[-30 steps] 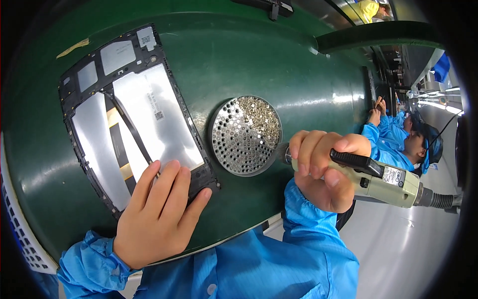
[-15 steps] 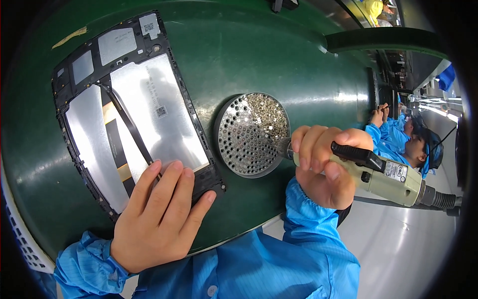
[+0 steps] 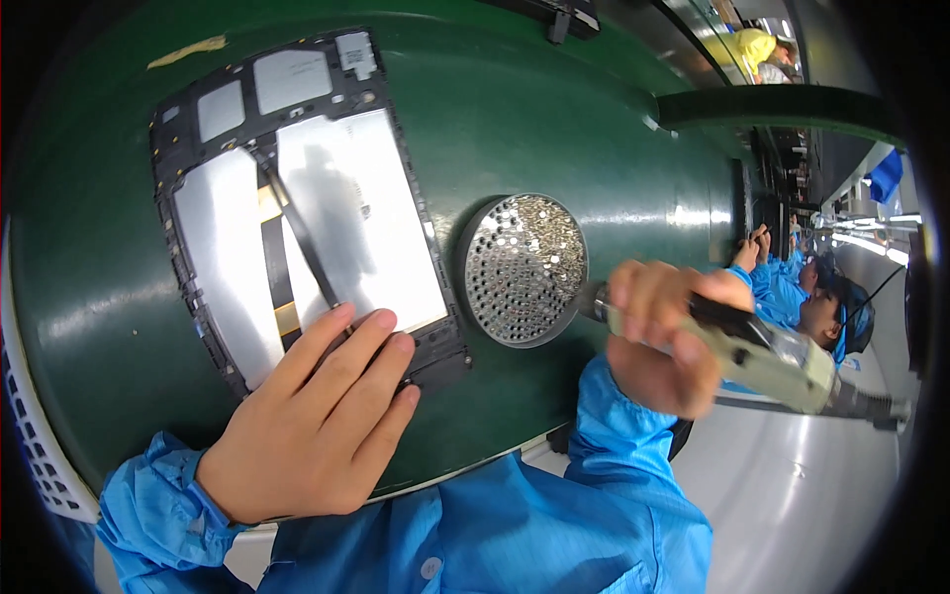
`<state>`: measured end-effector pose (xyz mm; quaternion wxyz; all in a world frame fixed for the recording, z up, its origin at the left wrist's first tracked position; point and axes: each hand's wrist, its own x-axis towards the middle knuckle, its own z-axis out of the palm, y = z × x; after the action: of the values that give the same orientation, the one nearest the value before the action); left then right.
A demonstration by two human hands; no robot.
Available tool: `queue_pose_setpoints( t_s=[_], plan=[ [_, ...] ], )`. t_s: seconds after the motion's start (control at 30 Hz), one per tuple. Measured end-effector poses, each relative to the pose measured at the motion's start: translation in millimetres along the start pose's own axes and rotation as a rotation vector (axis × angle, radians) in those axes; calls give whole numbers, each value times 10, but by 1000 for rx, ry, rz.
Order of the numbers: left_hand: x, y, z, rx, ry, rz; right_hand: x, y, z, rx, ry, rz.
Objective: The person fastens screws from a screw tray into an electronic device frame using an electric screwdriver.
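Observation:
An opened tablet housing (image 3: pixel 361 228), black-edged with silver metal plates and a dark ribbon cable (image 3: pixel 302 228), lies at the left of the green table. My left hand (image 3: pixel 307 426) rests flat over its near end, fingers stretched out. In my right hand (image 3: pixel 663 337), wrapped by the fingers, is a pale green electric screwdriver (image 3: pixel 792 371) with a black lever. Its nose points left at the right rim of a round metal screw tray (image 3: pixel 485 302); the tip cannot be made out. Holes dot the tray, and small silver screws (image 3: pixel 554 238) heap on its far right part.
A yellowish strip (image 3: pixel 186 51) lies on the far left of the table (image 3: pixel 594 148). A white perforated basket (image 3: pixel 45 445) stands at the left edge. Farther right, people in blue work clothes (image 3: pixel 787 282) sit along the bench. A dark green bar (image 3: pixel 772 107) crosses at the upper right.
The tablet housing and the screw tray appear farther right in the picture. My right hand and the screwdriver have also shifted slightly right and are blurred. My left hand stays on the housing.

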<state>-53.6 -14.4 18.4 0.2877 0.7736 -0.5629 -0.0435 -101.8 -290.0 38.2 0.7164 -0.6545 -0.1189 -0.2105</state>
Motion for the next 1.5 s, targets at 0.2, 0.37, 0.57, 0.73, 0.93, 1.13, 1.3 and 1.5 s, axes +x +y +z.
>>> queue_pose_setpoints(
  t_s=[0.2,0.37,0.57,0.73,0.93,1.13,1.3,1.5],
  plan=[
    [-43,-11,144,45,131,12,29,-372,472,21,-276,39],
    [-71,-37,136,11,169,22,-41,-192,796,1,-290,60],
    [-61,-16,122,-11,227,50,11,-255,516,15,-176,-37],
    [-58,-25,146,41,171,31,-1,-128,59,39,23,8],
    [-11,-11,138,40,137,13,-8,2,-10,40,71,27],
    [30,-11,120,42,114,8,2,62,-61,45,86,41],
    [22,-23,143,46,120,9,-9,87,-60,25,89,46],
    [-21,-3,138,52,124,6,-30,93,-33,29,79,25]
  ],
)
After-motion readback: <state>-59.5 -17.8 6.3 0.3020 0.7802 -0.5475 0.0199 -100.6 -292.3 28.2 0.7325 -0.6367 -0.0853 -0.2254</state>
